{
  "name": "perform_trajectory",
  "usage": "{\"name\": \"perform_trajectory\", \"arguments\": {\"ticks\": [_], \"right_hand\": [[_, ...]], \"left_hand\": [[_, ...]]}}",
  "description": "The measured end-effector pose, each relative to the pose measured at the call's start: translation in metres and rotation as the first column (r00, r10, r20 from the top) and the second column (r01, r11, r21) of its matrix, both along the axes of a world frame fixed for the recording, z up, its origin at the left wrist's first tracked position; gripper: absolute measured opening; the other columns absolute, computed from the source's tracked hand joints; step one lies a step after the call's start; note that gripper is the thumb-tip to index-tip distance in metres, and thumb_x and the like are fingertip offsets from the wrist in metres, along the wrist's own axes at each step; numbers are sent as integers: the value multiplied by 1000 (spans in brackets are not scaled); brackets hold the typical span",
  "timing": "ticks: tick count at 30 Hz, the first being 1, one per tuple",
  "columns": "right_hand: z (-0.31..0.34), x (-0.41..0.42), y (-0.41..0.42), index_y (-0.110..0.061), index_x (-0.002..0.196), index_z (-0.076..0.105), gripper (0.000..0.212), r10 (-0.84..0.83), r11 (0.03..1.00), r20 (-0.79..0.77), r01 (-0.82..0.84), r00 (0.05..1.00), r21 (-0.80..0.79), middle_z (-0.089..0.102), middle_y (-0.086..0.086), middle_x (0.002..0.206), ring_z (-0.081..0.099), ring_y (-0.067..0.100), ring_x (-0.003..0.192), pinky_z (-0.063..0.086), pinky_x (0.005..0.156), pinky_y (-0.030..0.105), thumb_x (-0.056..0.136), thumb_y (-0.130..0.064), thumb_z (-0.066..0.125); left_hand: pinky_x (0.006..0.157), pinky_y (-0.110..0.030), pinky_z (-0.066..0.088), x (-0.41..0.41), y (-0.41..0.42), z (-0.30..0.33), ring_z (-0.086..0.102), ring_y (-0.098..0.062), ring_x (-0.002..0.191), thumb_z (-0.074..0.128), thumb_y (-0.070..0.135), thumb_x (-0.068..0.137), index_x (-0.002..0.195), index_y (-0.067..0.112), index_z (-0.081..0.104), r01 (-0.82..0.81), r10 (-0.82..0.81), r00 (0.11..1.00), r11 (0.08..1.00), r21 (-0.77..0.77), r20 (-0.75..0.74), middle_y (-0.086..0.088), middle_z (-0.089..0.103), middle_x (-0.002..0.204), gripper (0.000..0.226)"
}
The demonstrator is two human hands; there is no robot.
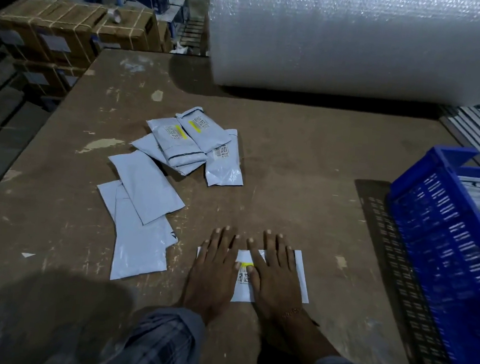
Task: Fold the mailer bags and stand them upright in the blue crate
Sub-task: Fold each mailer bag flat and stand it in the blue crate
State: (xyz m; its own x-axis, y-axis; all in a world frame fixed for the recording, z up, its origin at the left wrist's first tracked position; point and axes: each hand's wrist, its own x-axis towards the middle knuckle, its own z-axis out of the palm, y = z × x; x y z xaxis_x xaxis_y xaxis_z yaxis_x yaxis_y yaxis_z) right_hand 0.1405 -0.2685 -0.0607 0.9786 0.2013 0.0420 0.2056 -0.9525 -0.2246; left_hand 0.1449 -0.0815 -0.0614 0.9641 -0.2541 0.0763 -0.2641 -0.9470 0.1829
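Two bare hands are pressed flat, side by side, on one white mailer bag (pixel 300 275) at the near middle of a worn brown surface (pixel 292 163). The left hand (pixel 214 269) covers the bag's left part; the right hand (pixel 276 273) covers its middle and right part. On both, the fingers are straight and slightly spread, nothing being gripped. Between the thumbs a barcode label with a yellow stripe (pixel 244 274) can be seen on the bag.

To the left, further mailer bags are scattered. A near group of three plain ones (pixel 139 245) lies overlapped and flat. Beyond it, a far pile (pixel 190 146) of about five is heaped, three labels with barcodes being visible; the exact count cannot be told where bags overlap.

One blue crate (pixel 441 240) with slotted walls stands at the right edge of the surface, and pale bags (pixel 479 186) are seen inside it; their number cannot be told.

One large roll of bubble wrap (pixel 359 42) fills the far right. Strapped cardboard cartons (pixel 67 30) are stacked beyond the far left corner, one tape roll (pixel 117 15) resting on top.
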Motion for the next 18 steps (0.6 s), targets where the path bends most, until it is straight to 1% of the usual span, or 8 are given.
{"name": "perform_trajectory", "arguments": {"ticks": [3, 5, 7, 10, 12, 13, 16, 18], "right_hand": [[0, 4, 0, -35, 164, 18, 59, -7, 1000, -21, 6, 1000, -28, -3, 6, 174, -4, 32, 160, 10, 127, 55, 108, -44, 29], [0, 6, 0, -36, 165, 15, 57, -15, 999, -42, 13, 999, -39, -5, 5, 174, -5, 32, 160, 8, 126, 58, 109, -45, 25], [0, 2, 2, -34, 165, 16, 57, -34, 999, -55, 33, 998, -32, -1, 6, 174, -2, 32, 160, 10, 125, 60, 110, -46, 23], [1, -17, 6, -35, 165, 9, 58, -32, 999, -51, 32, 998, -9, 2, 5, 174, -6, 30, 160, 9, 125, 58, 110, -45, 23], [1, -25, 4, -37, 165, 4, 58, -12, 1000, -63, 12, 998, 4, 2, 3, 174, -11, 27, 160, 8, 126, 56, 110, -43, 20], [1, -24, 2, -37, 165, 4, 57, -3, 1000, -57, 4, 998, 4, 1, 3, 174, -10, 27, 160, 8, 126, 55, 110, -43, 18], [-1, -4, 0, -36, 165, 14, 57, -3, 1000, -56, 1, 998, -30, 2, 7, 174, 0, 33, 160, 11, 126, 55, 109, -41, 23], [-1, 1, 0, -35, 164, 18, 57, -10, 999, -50, 8, 999, -45, 3, 10, 173, 4, 35, 160, 12, 125, 54, 108, -39, 27]], "left_hand": [[123, -54, 33, -1, -2, -4, 21, -35, 160, 28, 39, 109, 165, 9, 29, 14, -15, 1000, 999, 29, 24, -13, 20, 174, 64], [124, -53, 30, 0, 1, -6, 18, -34, 161, 26, 41, 110, 166, 8, 27, 35, -36, 999, 999, 34, 29, -12, 17, 175, 64], [126, -52, 26, 4, 7, -7, 12, -31, 162, 25, 41, 111, 167, 9, 21, 63, -64, 998, 997, 46, 20, -9, 11, 176, 65], [125, -52, 30, 13, 8, -1, 15, -31, 162, 23, 39, 111, 167, 8, 20, 0, 1, 1000, 999, 45, -13, -10, 14, 176, 64], [126, -54, 29, 11, -2, -1, 18, -33, 161, 21, 38, 111, 166, 5, 21, -68, 69, 997, 997, 31, -21, -13, 16, 175, 65], [126, -54, 28, 7, -6, -3, 19, -35, 161, 22, 38, 110, 166, 4, 22, -79, 80, 997, 996, 31, -18, -15, 17, 174, 65], [127, -56, 23, -4, -3, -11, 15, -38, 161, 28, 40, 110, 165, 2, 23, 26, -26, 1000, 997, 72, 3, -17, 13, 175, 67], [128, -55, 22, 1, 11, -9, 8, -34, 163, 24, 42, 112, 167, 6, 18, 136, -137, 991, 987, 83, 9, -13, 6, 176, 66]]}}
